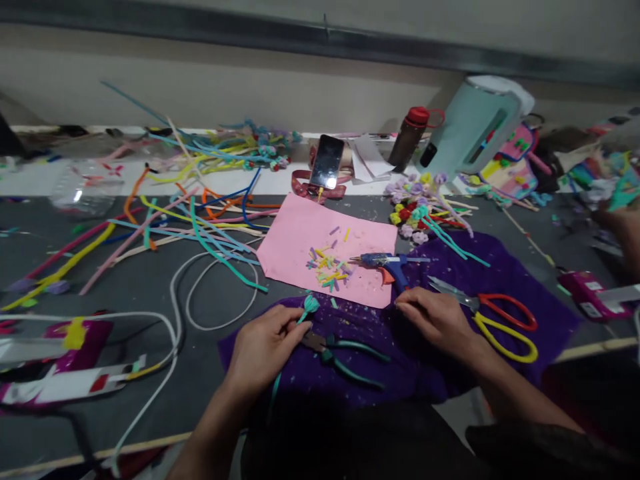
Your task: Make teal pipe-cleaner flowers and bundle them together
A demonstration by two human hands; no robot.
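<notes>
Bud of teal fuzzy pipe cleaner (pixel 311 304), and it's pinched between left-hand (pixel 265 343) thumb and fingers, over the dark purple cloth (pixel 417 363)! Right hand (pixel 440 320) curls beside the handle of the blue glue gun with orange trigger (pixel 375 260); gripping or merely touching, can't tell. Danger here: one tug could drag its nozzle through the short multicoloured offcuts (pixel 330 270) on the pink sheet (pixel 295 233), and a squeeze too tight might crush the bud. Head points away from the wearer, long axis slanting lower left to upper right, stem (pixel 276 388) trailing below.
</notes>
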